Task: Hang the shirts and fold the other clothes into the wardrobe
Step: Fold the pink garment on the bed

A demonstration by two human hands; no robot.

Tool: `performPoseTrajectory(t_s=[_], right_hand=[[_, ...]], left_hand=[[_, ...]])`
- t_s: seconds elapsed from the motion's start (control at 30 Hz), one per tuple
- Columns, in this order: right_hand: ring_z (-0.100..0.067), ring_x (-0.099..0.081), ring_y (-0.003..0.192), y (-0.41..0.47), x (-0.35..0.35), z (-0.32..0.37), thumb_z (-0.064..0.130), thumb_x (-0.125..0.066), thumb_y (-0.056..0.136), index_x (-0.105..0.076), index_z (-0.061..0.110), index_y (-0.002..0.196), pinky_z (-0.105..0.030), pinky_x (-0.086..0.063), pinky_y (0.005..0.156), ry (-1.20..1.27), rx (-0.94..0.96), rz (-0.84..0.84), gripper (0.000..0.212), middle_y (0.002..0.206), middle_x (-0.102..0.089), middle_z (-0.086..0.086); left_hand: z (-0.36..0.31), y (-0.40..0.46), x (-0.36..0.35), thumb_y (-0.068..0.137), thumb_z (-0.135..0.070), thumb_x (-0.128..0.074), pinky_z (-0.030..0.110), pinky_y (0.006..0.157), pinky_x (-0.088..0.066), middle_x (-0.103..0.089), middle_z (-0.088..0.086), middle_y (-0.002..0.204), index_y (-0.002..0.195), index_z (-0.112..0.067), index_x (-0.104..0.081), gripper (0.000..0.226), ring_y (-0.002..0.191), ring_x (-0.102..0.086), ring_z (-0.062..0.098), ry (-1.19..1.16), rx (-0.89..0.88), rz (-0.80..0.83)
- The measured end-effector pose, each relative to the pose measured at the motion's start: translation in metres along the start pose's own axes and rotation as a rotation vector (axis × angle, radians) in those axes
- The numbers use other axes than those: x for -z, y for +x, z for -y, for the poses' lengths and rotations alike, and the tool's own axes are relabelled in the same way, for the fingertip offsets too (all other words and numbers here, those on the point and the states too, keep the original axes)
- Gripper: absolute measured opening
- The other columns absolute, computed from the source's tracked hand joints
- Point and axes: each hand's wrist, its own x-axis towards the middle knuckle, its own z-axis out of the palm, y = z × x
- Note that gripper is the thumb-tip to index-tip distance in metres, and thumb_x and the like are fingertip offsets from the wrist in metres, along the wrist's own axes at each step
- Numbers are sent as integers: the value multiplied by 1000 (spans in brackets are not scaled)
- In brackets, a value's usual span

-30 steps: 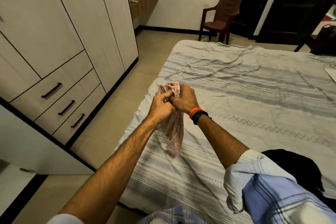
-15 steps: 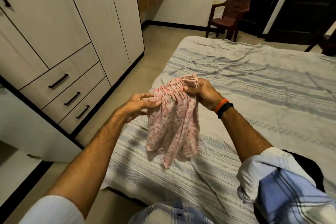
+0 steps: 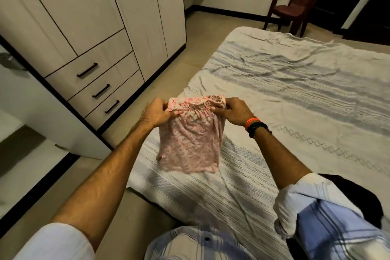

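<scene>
We see pink shorts [image 3: 191, 141] held at frame centre above the bed [image 3: 295, 95], left hand [image 3: 157, 112] pinching waistband at 9 o'clock, right hand [image 3: 234, 110] pinching it at 3 o'clock, fingers clenched on fabric, hem touching bedsheet, wardrobe [image 3: 84, 27] at 10 o'clock.

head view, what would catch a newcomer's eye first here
A small pink patterned cloth garment hangs at centre, its gathered waistband pinched by the left hand and right hand. Below it lies the grey striped bedsheet; a pale wooden wardrobe with three drawers stands left.
</scene>
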Motion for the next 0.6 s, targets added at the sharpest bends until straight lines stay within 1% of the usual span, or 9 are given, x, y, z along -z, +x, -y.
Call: performPoseTrajectory(t_s=[0.03,0.1,0.17,0.23,0.3,0.4,0.5,0.57,0.6], right_hand=[[-13,-50,54,-2,-1,-4,40,-70,89,-52,18,61,-26,-40,55,32,-16,72,40,56,-54,3],[-14,-55,49,-8,-1,-11,40,-70,89,-57,7,66,-26,-43,50,125,-39,214,42,55,-59,-5],[-11,-54,42,-12,-2,-15,38,-70,89,-59,2,66,-22,-39,43,195,-66,312,44,53,-60,-8],[-8,-53,39,-12,-2,-15,35,-70,90,-53,8,58,-21,-34,42,253,-89,347,45,51,-56,-8],[-11,-55,41,-5,-2,-15,32,-70,91,-46,14,53,-21,-32,41,302,-106,347,48,46,-51,-5],[-14,-61,45,13,-4,-10,33,-69,91,-42,16,54,-21,-31,40,301,-122,331,49,46,-45,-5],[-21,-69,54,30,-11,-6,35,-68,92,-42,15,57,-21,-35,40,239,-131,299,48,43,-49,-1],[-29,-73,64,56,-24,-4,35,-67,92,-47,13,63,-27,-47,47,233,-175,241,42,49,-60,-5],[-32,-74,70,62,-29,-3,34,-67,93,-51,10,68,-36,-55,55,237,-193,215,38,56,-65,-8]], left_hand=[[6,-3,-1,86,-32,-73,29,71,-46,-65,2,85,82,-12,-63,22,79,-59,20,19,4,47],[19,-9,1,88,-30,-71,37,80,-54,-72,8,97,96,-4,-70,28,90,-66,26,-23,10,181],[31,-15,1,88,-28,-70,41,89,-56,-74,8,100,103,-3,-72,29,96,-70,27,-134,31,267],[37,-20,3,89,-30,-68,41,90,-56,-76,6,96,103,-4,-73,30,91,-72,22,-249,49,303],[41,-17,4,90,-32,-66,40,86,-56,-76,8,93,102,-1,-72,34,86,-72,20,-337,78,325],[43,-1,10,91,-31,-66,35,73,-57,-74,13,91,103,5,-70,38,79,-68,21,-351,105,320],[44,24,4,91,-33,-66,35,76,-54,-71,8,88,97,0,-72,35,82,-65,21,-178,113,218],[49,55,2,89,-40,-68,32,69,-47,-66,8,85,92,-4,-72,36,81,-59,23,-53,133,127],[47,62,-1,87,-42,-69,30,65,-44,-64,6,83,91,-7,-72,35,80,-57,22,-20,144,99]])
